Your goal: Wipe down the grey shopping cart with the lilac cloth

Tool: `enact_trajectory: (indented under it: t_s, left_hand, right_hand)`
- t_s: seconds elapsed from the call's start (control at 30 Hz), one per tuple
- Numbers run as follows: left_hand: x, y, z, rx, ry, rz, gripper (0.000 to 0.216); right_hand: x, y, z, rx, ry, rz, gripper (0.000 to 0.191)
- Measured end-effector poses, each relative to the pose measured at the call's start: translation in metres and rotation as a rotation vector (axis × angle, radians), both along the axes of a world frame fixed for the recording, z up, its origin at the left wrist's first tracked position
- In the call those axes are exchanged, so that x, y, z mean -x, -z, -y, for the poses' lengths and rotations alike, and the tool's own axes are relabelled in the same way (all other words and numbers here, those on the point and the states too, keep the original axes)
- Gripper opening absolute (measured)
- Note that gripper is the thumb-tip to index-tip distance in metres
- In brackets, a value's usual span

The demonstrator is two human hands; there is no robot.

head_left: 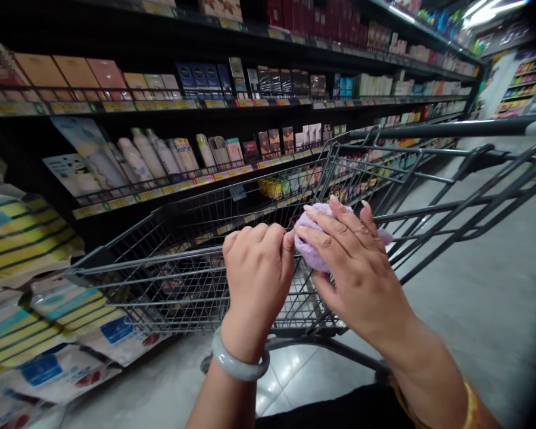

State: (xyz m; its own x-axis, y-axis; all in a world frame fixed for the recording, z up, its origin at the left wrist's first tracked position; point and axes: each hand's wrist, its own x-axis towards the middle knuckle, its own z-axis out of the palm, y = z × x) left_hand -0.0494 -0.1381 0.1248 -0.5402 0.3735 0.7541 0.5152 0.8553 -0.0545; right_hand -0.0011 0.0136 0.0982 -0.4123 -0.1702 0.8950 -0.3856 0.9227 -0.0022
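Your left hand [256,274] is clenched just beside the cloth [310,253], apparently round the cart [161,259] rail. Your right hand [357,268] grasps the cloth, bunched under its fingers [333,225]. It looks soft, light and squashy; pinch a fold at your fingertips.

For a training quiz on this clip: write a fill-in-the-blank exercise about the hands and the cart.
1. The right hand presses a lilac ____ against the wire shopping cart.
2. The left hand is closed in a ____ on the cart's rim.
3. A pale bangle sits on the ____ wrist.
4. The shelves of goods stand on the person's ____ side.

Missing words: cloth; fist; left; left.
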Motion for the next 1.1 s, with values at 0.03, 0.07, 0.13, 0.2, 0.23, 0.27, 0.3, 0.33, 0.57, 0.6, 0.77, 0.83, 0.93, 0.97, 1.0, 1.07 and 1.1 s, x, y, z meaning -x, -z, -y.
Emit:
enact_trajectory:
  t_s: [0.03,0.07,0.13,0.2,0.23,0.27,0.3,0.33,0.57,0.6,0.77,0.83,0.93,0.97,1.0,1.07,1.1]
  left_hand:
    - [0.000,0.000,0.000,-0.004,0.002,-0.001,0.037]
    - [0.000,0.000,-0.001,-0.010,0.005,-0.003,0.037]
    - [0.000,0.001,-0.002,-0.027,0.006,-0.005,0.038]
    - [-0.001,0.002,-0.003,-0.037,0.009,-0.006,0.038]
    - [-0.001,0.002,-0.003,-0.040,0.012,-0.007,0.038]
    - [-0.001,0.002,-0.004,-0.041,0.014,-0.007,0.038]
    - [-0.001,0.003,-0.004,-0.040,0.017,-0.009,0.038]
    - [-0.001,0.003,-0.004,-0.038,0.018,-0.010,0.038]
    - [-0.002,0.002,-0.001,-0.020,0.009,0.000,0.035]
    - [-0.002,0.002,-0.002,-0.029,0.010,0.002,0.036]
    - [-0.002,0.003,-0.004,-0.045,0.011,-0.007,0.038]
    - [-0.002,0.003,-0.004,-0.039,0.011,-0.007,0.038]
    - [-0.003,0.003,-0.004,-0.037,0.016,-0.002,0.038]
    - [-0.003,0.003,-0.004,-0.040,0.017,-0.003,0.038]
    - [-0.003,0.003,-0.004,-0.046,0.018,-0.007,0.039]
    - [-0.003,0.004,-0.005,-0.055,0.017,-0.016,0.039]
    - [-0.003,0.005,-0.005,-0.057,0.017,-0.019,0.039]
  right_hand:
    - [-0.002,-0.002,-0.007,-0.024,-0.024,0.008,0.056]
    - [-0.003,-0.004,-0.015,-0.018,-0.043,-0.021,0.054]
    - [-0.003,-0.004,-0.027,0.099,-0.056,-0.184,0.054]
    - [0.000,-0.001,-0.033,0.302,-0.029,-0.406,0.060]
    - [0.002,0.001,-0.032,0.386,-0.005,-0.480,0.064]
    - [0.004,0.003,-0.029,0.427,0.005,-0.508,0.064]
    - [0.006,0.004,-0.024,0.420,0.004,-0.486,0.062]
    - [0.008,0.006,-0.018,0.374,-0.003,-0.437,0.056]
    - [0.011,0.003,-0.017,0.150,-0.085,-0.325,0.037]
    - [0.010,0.003,-0.026,0.207,-0.047,-0.405,0.039]
    - [0.010,0.006,-0.038,0.352,0.095,-0.553,0.046]
    - [0.013,0.009,-0.025,0.233,0.049,-0.412,0.042]
    - [0.015,0.012,-0.016,0.091,0.027,-0.377,0.034]
    - [0.015,0.011,-0.019,0.117,0.036,-0.419,0.033]
    - [0.014,0.010,-0.025,0.172,0.050,-0.475,0.033]
    - [0.014,0.009,-0.036,0.296,0.107,-0.571,0.035]
    - [0.014,0.009,-0.037,0.333,0.135,-0.590,0.037]
